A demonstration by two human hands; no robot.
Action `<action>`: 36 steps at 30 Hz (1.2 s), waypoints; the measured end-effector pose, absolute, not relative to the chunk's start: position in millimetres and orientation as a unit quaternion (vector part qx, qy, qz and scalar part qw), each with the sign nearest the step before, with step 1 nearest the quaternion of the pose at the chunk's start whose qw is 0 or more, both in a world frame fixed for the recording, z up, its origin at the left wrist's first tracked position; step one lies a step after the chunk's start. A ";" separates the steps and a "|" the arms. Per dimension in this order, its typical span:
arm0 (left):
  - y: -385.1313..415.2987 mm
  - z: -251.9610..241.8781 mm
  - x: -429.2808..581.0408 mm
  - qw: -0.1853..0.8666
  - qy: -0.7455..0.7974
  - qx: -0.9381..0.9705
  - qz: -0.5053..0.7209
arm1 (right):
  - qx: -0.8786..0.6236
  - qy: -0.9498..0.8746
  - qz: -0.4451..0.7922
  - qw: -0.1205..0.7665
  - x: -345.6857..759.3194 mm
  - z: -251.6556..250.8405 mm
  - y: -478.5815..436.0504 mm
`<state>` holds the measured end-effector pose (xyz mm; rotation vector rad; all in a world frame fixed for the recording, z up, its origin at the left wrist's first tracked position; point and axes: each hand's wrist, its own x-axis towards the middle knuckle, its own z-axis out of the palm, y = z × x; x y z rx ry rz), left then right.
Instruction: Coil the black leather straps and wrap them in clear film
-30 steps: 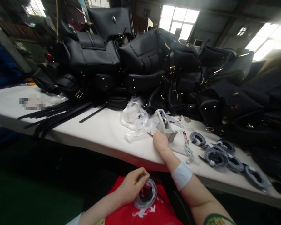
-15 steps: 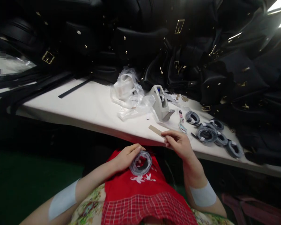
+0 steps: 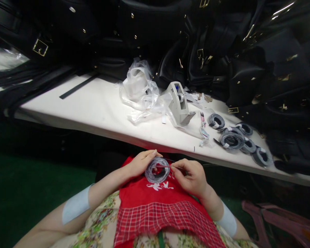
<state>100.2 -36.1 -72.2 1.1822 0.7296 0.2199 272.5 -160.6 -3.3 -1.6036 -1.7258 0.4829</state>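
In my left hand (image 3: 139,164) is a coiled dark strap (image 3: 150,175) with a greyish, film-like wrapping, held upright in front of the red apron. My fingers grip its upper left side, with the thumb along the top. My right hand (image 3: 192,176) is at the coil's right side, thumb and forefinger pinched on a thin narrow strip (image 3: 164,166). This strip reaches left across the coil's open centre and appears nearly edge-on. Whether it touches the coil I cannot tell.
A grey tape dispenser (image 3: 179,105) stands on the white table (image 3: 100,113) beside crumpled clear plastic (image 3: 139,89). Pink-handled snips (image 3: 202,120) and several coiled straps (image 3: 231,140) lie to the right. Black bags (image 3: 155,41) crowd the back. A pink stool-like frame (image 3: 279,220) is lower right.
My right hand has come down and left from the table edge to the coil, bringing the strip along. My left hand still holds the coil in about the same place.
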 end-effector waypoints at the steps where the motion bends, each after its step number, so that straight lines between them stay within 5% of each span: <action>1: -36.0 -71.9 99.8 0.755 0.335 0.553 0.104 | -0.618 -0.684 0.177 0.346 271.7 -4.7 -159.7; 8: -36.0 -69.3 97.6 0.698 0.337 0.625 0.093 | -0.642 -0.709 0.145 0.255 260.6 -26.0 -157.0; 15: -35.2 -61.6 91.7 0.674 0.310 0.668 0.063 | -0.635 -0.720 0.114 0.255 262.8 -10.6 -167.2; 23: -36.8 -57.9 95.0 0.680 0.304 0.664 0.066 | -0.651 -0.714 0.181 0.183 251.9 -21.1 -161.8; 30: -40.5 -43.3 99.0 0.688 0.236 0.681 0.078 | -0.681 -0.633 0.222 0.294 265.9 -17.6 -144.7; 36: -49.8 -35.7 108.0 0.599 0.247 0.755 0.102 | -0.671 -0.461 0.439 0.380 278.9 -34.7 -130.6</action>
